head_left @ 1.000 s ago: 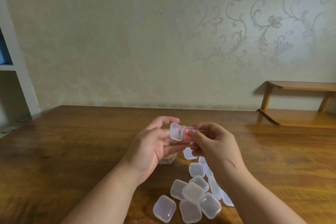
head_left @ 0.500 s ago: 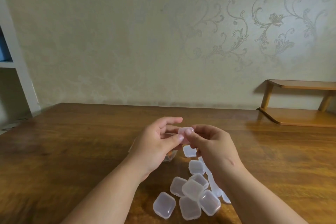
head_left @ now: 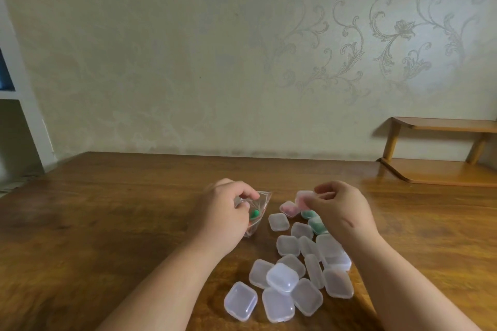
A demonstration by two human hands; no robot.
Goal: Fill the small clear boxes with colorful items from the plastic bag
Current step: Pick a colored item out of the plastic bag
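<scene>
Many empty boxes (head_left: 282, 277) lie near on the table (head_left: 107, 209); the left hand (head_left: 223, 212) curls its fingers, gripping the bag (head_left: 262, 199); the right hand (head_left: 341, 212) pinches a pink-filled box (head_left: 304, 197).

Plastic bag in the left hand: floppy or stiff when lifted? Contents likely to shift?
Probably floppy: the plastic bag is thin clear film, creased where the left hand pinches it. Likely very light: only a few small pieces show inside. The rounded green item would probably roll to the lowest corner if tilted.
</scene>
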